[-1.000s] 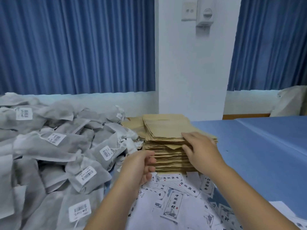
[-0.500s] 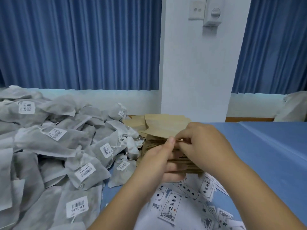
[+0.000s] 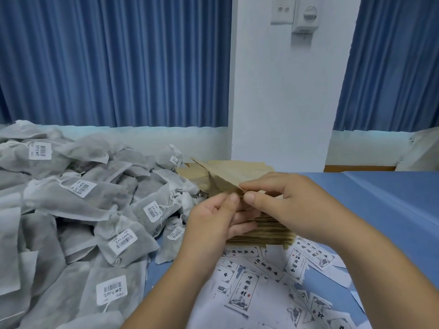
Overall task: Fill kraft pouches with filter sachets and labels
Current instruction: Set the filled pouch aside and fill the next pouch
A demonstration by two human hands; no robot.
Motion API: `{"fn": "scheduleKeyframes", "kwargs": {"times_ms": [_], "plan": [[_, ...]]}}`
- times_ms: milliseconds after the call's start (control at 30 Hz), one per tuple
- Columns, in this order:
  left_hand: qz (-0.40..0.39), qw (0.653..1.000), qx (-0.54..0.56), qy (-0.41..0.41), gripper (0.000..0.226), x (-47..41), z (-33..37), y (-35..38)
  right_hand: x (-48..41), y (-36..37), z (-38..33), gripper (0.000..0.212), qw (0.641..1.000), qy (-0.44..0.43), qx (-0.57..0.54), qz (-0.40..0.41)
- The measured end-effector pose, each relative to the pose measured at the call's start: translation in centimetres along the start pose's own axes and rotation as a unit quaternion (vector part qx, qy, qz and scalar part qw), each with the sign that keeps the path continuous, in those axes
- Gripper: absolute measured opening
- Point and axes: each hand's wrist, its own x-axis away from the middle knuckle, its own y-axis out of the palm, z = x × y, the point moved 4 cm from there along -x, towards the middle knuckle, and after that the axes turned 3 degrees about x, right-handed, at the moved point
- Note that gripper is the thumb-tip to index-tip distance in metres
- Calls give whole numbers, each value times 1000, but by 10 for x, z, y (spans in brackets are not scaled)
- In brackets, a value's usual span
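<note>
Both hands met at the near corner of the top pouch (image 3: pixel 228 173), which was lifted a little and tilted up from the stack of kraft pouches (image 3: pixel 268 232). The left hand (image 3: pixel 213 218) held this corner with its thumb pressed on the paper and its fingers curled below. The right hand (image 3: pixel 293 205) pinched the same corner between the thumb and the first finger, just beside the left thumb. The mouth of the pouch was hidden by the fingers, so I could not tell if it was opened. The stack stood in the middle of the table (image 3: pixel 394 207), which had a blue cover, and the right hand hid a part of its top. To the left of the stack, touching it, lay a big heap of grey filter sachets (image 3: pixel 78 203), many with a white barcode sticker (image 3: pixel 123 241) and a thin string. In front of the stack, under the two forearms, the printed labels (image 3: pixel 244 290) were spread loosely on white sheets. Behind the table there were blue curtains (image 3: pixel 114 62) on both sides of a white pillar (image 3: pixel 280 96).
</note>
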Motion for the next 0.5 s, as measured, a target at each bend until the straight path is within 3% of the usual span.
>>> {"fn": "scheduleKeyframes", "kwargs": {"times_ms": [267, 500], "plan": [[-3, 1000, -11, -2, 41, 1, 5, 1, 0, 0, -2, 28, 1000, 1, 9, 10], [-7, 1000, -10, -2, 38, 2, 6, 3, -2, -2, 4, 25, 999, 12, -47, 9]]}}
